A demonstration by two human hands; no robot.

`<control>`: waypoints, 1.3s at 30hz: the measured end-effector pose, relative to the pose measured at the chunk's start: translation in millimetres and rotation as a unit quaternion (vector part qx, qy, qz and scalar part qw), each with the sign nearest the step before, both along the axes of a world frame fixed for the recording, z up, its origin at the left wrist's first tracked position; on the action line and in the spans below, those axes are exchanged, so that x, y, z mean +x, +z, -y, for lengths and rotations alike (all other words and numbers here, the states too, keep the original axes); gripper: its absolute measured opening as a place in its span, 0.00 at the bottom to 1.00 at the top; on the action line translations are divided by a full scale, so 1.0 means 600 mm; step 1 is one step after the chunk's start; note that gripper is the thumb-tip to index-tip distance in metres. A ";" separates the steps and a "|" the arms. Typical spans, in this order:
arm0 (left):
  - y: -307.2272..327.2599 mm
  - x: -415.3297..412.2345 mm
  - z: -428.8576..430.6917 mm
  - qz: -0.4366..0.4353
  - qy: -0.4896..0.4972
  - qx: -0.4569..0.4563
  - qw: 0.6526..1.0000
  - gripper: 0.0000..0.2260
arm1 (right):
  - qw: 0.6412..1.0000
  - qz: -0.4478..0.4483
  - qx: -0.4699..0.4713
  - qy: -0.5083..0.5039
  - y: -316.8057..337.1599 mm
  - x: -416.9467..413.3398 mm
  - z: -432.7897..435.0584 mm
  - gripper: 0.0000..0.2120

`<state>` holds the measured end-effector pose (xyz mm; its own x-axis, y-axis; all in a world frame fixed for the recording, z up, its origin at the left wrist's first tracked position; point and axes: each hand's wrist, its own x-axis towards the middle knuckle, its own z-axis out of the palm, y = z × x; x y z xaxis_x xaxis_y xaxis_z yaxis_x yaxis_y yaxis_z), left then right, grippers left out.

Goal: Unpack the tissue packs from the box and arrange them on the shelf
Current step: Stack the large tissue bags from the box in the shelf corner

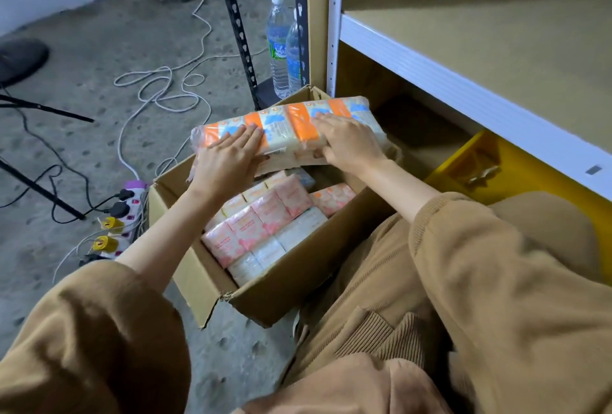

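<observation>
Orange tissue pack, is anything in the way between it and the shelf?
Nothing visible. The orange tissue pack is held over the box, and the shelf to its right lies bare at the front.

The floor (82, 49) holds 2 water bottles (280, 49), a power strip (122, 218) and cable (159, 82).
</observation>
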<state>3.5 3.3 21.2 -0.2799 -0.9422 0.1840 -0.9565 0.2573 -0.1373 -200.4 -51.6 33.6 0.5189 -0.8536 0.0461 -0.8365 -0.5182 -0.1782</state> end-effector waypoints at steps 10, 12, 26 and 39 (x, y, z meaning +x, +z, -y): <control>0.148 -0.106 0.040 -0.008 -0.079 -0.177 0.981 0.21 | 0.992 -0.013 -0.110 -0.067 0.185 -0.121 -0.014 0.27; 0.173 -0.140 0.058 -0.012 -0.099 -0.189 0.977 0.20 | 0.989 -0.008 -0.120 -0.091 0.209 -0.158 -0.014 0.27; 0.204 -0.404 0.163 -0.049 -0.190 -0.053 0.979 0.21 | 0.962 -0.041 -0.067 -0.260 0.215 -0.376 0.010 0.28; 0.208 -0.434 0.227 -0.033 -0.151 0.055 0.986 0.37 | 0.965 -0.062 -0.033 -0.251 0.183 -0.429 0.121 0.33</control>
